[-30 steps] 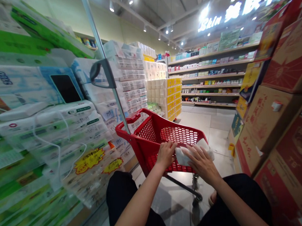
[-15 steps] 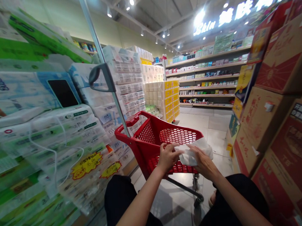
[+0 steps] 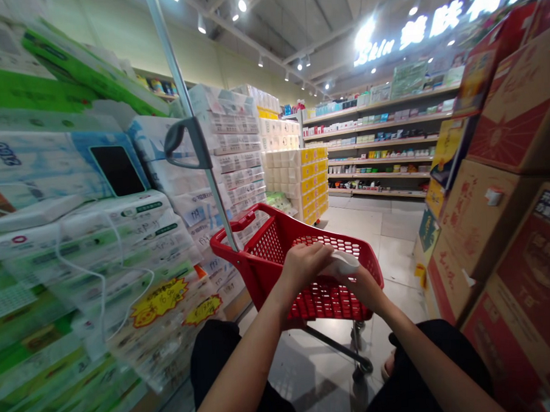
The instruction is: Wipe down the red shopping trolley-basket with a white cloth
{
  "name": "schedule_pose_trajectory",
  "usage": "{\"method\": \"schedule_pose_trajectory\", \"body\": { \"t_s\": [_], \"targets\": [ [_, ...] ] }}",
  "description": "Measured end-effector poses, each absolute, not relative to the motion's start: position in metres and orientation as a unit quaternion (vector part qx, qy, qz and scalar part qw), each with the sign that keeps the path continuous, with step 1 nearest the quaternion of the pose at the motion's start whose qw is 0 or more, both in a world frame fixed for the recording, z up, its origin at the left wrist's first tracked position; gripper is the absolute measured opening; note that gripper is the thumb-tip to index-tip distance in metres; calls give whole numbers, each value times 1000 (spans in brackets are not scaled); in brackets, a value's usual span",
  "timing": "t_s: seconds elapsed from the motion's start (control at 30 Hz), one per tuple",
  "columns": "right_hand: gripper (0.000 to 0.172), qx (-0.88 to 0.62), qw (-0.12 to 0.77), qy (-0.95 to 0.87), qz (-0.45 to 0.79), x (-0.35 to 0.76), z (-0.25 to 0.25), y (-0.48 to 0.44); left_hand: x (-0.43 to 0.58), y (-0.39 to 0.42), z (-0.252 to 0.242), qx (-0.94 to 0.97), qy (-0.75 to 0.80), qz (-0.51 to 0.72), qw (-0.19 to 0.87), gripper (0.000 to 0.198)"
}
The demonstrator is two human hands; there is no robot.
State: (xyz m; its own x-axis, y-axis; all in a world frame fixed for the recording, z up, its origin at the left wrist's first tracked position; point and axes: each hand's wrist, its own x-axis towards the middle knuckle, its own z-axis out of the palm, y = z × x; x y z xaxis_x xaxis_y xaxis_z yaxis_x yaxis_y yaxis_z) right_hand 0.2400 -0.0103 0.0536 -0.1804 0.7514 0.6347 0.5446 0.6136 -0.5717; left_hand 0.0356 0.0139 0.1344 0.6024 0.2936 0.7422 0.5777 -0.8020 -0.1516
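A white cloth or tissue point(image 3: 342, 264) is bunched between my two hands, in front of the red shopping cart point(image 3: 255, 280). My left hand point(image 3: 305, 265) closes on its near left side, the back of the hand turned up. From below and to the right, my right hand point(image 3: 363, 287) grips the same piece, its fingers partly hidden. The cart's perforated red basket lies behind and beneath both hands. A metal pole point(image 3: 210, 178) with a grey grip point(image 3: 188, 143) rises from the cart's handle end.
On the left are stacked packs of tissue paper point(image 3: 167, 235) with a phone point(image 3: 117, 169), a white cable point(image 3: 84, 266) and yellow price signs point(image 3: 159, 301). Cardboard boxes point(image 3: 494, 214) are piled on the right. Shelves of goods point(image 3: 377, 144) stand at the back beyond a tiled floor point(image 3: 395, 249).
The white cloth or tissue was spread wider and is now bunched smaller. My left hand has moved over it, and my right hand has turned to grip it from below.
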Motion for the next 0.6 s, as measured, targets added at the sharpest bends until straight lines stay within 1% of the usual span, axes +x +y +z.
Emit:
{"method": "schedule_pose_trajectory", "body": {
  "t_s": [0.1,0.17,0.23,0.33,0.4,0.47,0.53,0.6],
  "targets": [
    [40,-458,491,-706,226,246,43,-16,34,20,156,-863,-297,-348,216,24],
    [46,-493,493,-674,243,247,38,-18,39,21,164,-839,-339,-351,242,28],
    [45,-517,495,-655,240,245,36,-19,48,18,159,-836,-342,-345,256,28],
    [41,-541,496,-637,235,241,39,-21,66,11,127,-887,-290,-289,214,24],
    [37,-544,480,-655,210,244,42,-23,75,9,95,-901,-306,-255,172,27],
    [35,-537,452,-696,150,252,44,-24,79,10,65,-896,-356,-219,147,29],
    [36,-545,431,-716,61,265,42,-23,79,12,45,-894,-370,-200,154,30],
    [35,-571,408,-712,-23,279,35,-19,76,14,37,-895,-362,-199,170,33]
  ]
}}
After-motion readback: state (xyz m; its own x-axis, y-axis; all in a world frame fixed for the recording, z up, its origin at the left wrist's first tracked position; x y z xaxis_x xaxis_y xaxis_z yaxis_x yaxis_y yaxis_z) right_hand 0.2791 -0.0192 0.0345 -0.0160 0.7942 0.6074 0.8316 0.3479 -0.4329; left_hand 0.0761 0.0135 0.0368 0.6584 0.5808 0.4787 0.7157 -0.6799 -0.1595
